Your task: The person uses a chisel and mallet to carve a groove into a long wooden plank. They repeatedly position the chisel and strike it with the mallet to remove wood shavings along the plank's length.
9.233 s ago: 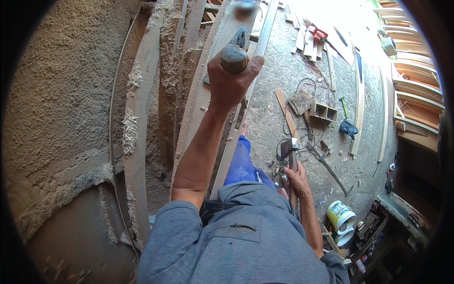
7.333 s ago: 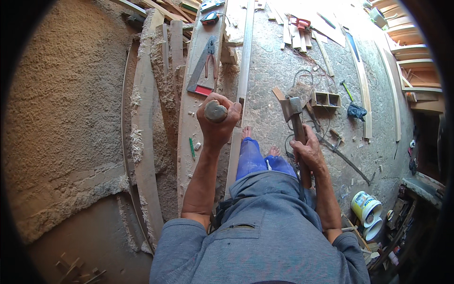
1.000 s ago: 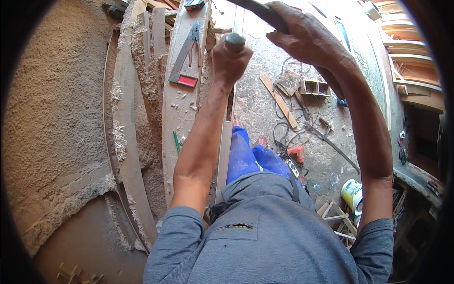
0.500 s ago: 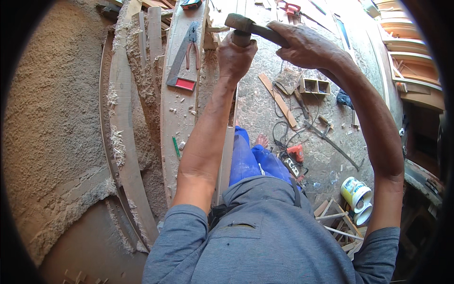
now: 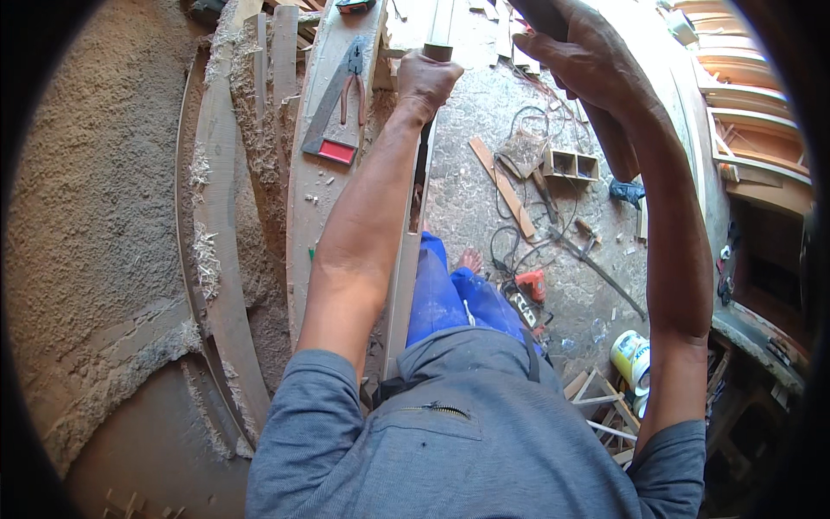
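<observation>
My left hand [image 5: 427, 85] is wrapped round an upright chisel [image 5: 438, 53]; only its handle end shows above my fist, and the blade is hidden. Below the fist runs a narrow wooden beam [image 5: 402, 285] with a dark slot cut along it. Raised at the upper right, my right hand [image 5: 596, 56] grips a hammer [image 5: 612, 143], whose handle slants down behind my forearm. The hammer's head is partly cut off by the upper edge. Left of my left hand, pliers [image 5: 353, 73] lie on a plank beside a try square [image 5: 333, 150] with a red-marked stock.
A shaving-covered plank [image 5: 298, 195] and curved boards [image 5: 220, 216] lie at the left. On the floor at the right are a wooden strip [image 5: 503, 188], a two-compartment box [image 5: 571, 164], a red power tool [image 5: 531, 284], cables and a paint bucket [image 5: 631, 359]. Wooden frames [image 5: 756, 130] stand far right.
The hammer has swung up and to the right, away from the chisel's handle end. My left hand keeps its hold on the chisel, and the view has shifted slightly.
</observation>
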The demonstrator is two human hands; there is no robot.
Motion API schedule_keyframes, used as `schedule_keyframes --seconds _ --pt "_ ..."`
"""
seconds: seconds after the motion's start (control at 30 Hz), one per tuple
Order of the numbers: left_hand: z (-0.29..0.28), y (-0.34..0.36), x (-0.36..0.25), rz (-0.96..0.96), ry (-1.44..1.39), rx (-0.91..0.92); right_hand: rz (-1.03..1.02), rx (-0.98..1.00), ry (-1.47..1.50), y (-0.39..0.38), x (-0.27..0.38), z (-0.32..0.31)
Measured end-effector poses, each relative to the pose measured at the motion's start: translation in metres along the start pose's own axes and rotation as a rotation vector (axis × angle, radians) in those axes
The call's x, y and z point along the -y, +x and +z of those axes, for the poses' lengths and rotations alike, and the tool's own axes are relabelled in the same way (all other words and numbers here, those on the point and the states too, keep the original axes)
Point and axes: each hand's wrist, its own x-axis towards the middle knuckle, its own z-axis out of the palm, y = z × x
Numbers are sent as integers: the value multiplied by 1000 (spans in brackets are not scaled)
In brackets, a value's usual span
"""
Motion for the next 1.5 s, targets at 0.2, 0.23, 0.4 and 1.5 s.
schedule_keyframes --seconds 0.2,0.23,0.4,1.5 --pt "9 -2 8 79 3 -33 -33 29 -235 0 4 -12" --pt "10 -3 2 73 -16 -24 -62 32 -304 19 -23 -13" --pt "10 -11 -21 -70 -131 83 30 139 -503 40 -98 54" --pt "-56 -56 -78 265 -246 93 355 87 133 -26 -95 40"
